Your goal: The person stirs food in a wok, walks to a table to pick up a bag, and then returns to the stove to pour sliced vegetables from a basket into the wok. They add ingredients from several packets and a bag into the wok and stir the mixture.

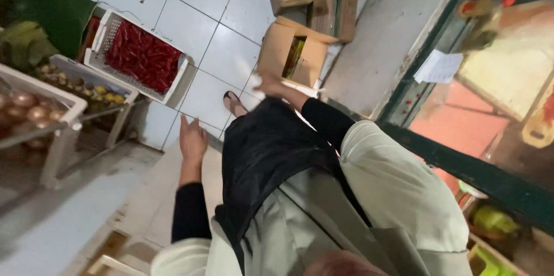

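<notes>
Cardboard box (294, 53) sits just beyond right hand (276, 88); left hand (192, 140) empty.

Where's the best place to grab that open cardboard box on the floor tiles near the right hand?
Probably by the top rim of the cardboard box, coming from the near side where the right hand already hovers. Its flaps stand open and it tilts toward the person, so the near wall's edge is exposed for a pinch. The left hand hangs free and could take the far wall. Its weight can't be judged.
</notes>
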